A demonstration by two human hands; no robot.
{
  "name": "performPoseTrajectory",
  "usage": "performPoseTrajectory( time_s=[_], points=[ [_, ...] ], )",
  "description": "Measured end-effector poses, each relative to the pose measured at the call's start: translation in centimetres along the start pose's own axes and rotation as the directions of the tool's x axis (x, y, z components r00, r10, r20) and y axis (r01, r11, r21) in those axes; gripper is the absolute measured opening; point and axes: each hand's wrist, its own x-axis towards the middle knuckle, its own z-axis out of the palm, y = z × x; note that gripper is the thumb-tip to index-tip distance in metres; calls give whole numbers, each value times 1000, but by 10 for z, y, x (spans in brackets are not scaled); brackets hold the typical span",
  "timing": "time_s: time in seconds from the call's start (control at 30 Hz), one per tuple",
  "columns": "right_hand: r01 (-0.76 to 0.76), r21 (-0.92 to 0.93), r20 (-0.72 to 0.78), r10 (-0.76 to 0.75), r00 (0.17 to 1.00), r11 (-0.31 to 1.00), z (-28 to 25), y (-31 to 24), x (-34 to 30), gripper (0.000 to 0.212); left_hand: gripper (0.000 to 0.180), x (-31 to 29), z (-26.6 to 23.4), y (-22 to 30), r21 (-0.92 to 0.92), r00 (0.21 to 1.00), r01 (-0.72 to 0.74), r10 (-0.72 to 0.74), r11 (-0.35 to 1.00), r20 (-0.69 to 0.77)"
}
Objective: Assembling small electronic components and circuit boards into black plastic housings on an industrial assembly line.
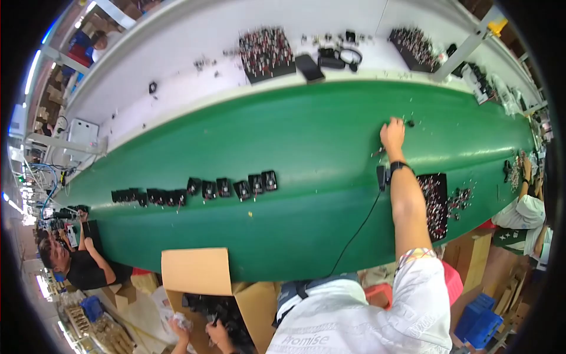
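Note:
My right hand (392, 137), with a black band on its wrist, reaches far over the green work surface (283, 236). Its fingers are curled together; what they hold, if anything, I cannot make out. A small black part (411, 123) lies right beside the fingertips, and a small dark piece with red (377, 152) shows near the heel of the hand. By the wrist sits a black box-shaped device (382, 177), its cord running down to the near edge. Right of my forearm lies a black tray (433, 206) full of small red-and-white-tipped parts. My left hand is out of view.
Black box-shaped units (223, 187) form a row at left. Parts trays (266, 53) and a phone (309, 68) rest on the white shelf. Another person's hands (219, 335) work over a cardboard box (197, 271). Co-workers sit at the far left (88, 265) and far right (525, 212).

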Motion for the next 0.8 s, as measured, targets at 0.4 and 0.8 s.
performPoseTrajectory(
  time_s=[0.4, 0.8],
  points=[
    [90, 72, -15, -90, 996, 993, -21, -38, -115, 36, 23, -34, -174, 237, -842, 926, -360, 267, 402, -268],
    [-124, -14, 186, 124, 975, 992, -124, 126, 41, 28, 19, -62, -195, 437, -764, 669, -560, 718, 319, -191]
  ],
)
